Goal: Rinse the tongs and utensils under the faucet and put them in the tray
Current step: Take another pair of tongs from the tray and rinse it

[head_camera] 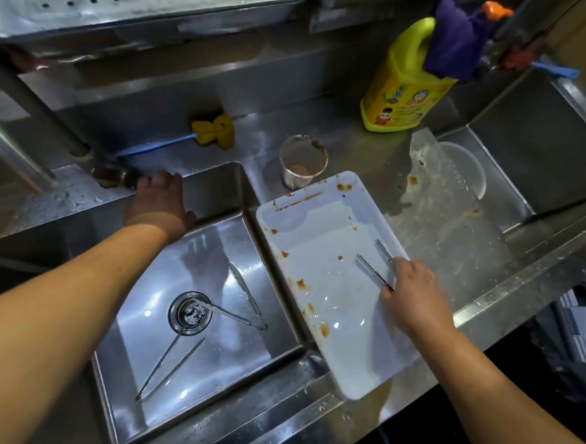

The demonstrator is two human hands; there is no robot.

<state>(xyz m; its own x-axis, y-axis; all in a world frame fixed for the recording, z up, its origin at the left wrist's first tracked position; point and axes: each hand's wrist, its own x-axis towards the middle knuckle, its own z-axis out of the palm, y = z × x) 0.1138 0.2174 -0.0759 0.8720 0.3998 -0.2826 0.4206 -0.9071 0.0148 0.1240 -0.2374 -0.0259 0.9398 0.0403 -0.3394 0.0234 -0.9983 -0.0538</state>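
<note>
A white tray [319, 227], stained with brown sauce, sits tilted on the counter between two sinks. My right hand [410, 290] holds a pair of serrated metal tongs [371, 268] over the tray's right side, tips pointing up and left. My left hand [158, 204] reaches to the faucet base [113, 174] at the back rim of the left sink [214, 189] and rests on it. Two more pairs of tongs lie in that sink: one [245, 300] beside the drain [190, 313], the other [168, 370] below it. No water runs.
A dirty plastic cup [303, 163] stands behind the tray. A yellow detergent bottle [403, 81] and a yellow sponge brush [210, 132] are at the back. Crumpled plastic wrap [444, 198] lies right of the tray, beside a second sink [548, 158] holding a clear lid.
</note>
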